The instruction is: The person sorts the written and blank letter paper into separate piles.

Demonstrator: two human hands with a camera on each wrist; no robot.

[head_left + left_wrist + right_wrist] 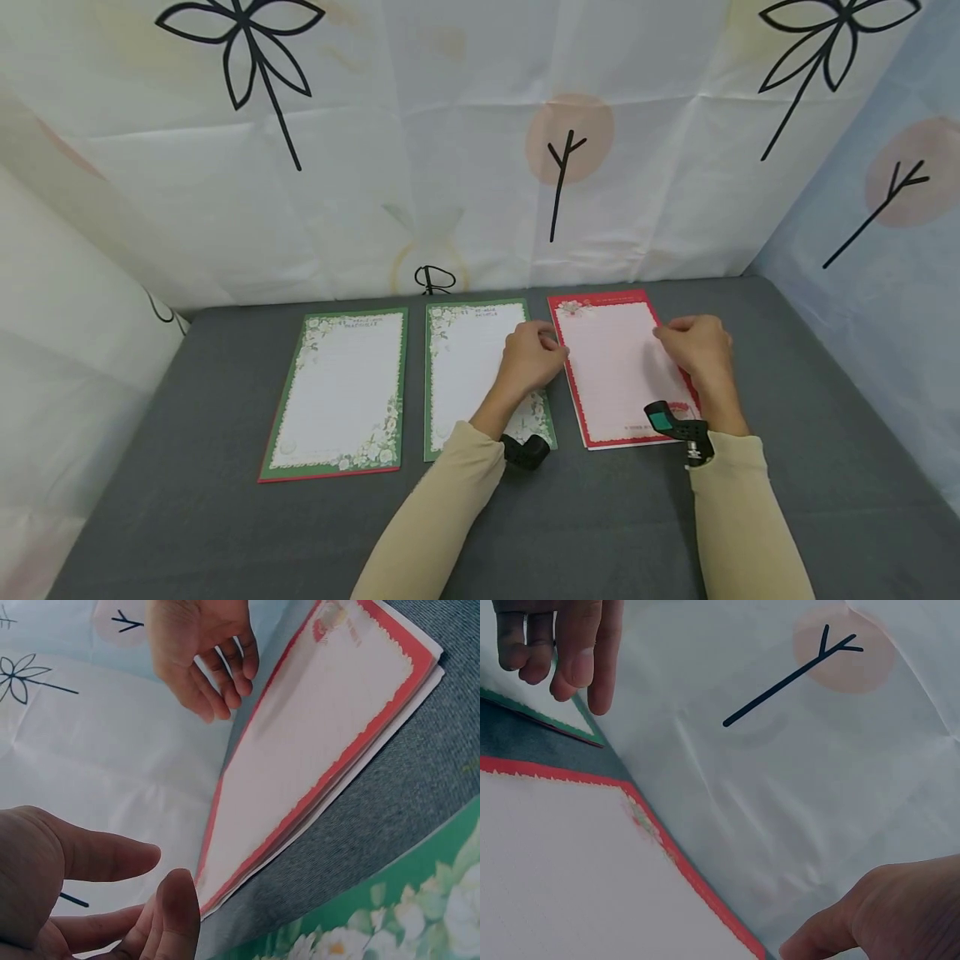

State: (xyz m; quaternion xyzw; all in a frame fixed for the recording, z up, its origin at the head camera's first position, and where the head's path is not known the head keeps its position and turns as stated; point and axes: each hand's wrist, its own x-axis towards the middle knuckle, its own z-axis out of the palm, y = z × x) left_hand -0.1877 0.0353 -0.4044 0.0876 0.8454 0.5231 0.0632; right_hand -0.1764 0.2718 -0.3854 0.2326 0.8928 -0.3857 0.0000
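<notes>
A red-bordered sheet of stationery (611,367) lies on the right of the table, tilted slightly, with pale paper edges (300,817) showing beneath it in the left wrist view. By its left edge is my left hand (530,358), thumb and fingers apart with nothing pinched between them. My right hand (699,346) is at the opposite edge, its fingers loosely bent; in the right wrist view the thumb (825,930) is close to the red border. Under my left forearm lies a green-bordered floral sheet (468,367), partly hidden.
Another green-bordered sheet (345,392) lies at the left, with a red edge along its bottom. All the sheets rest on a dark grey tabletop (187,533). A white cloth wall (450,183) with plant drawings stands behind, and cloth hangs at both sides.
</notes>
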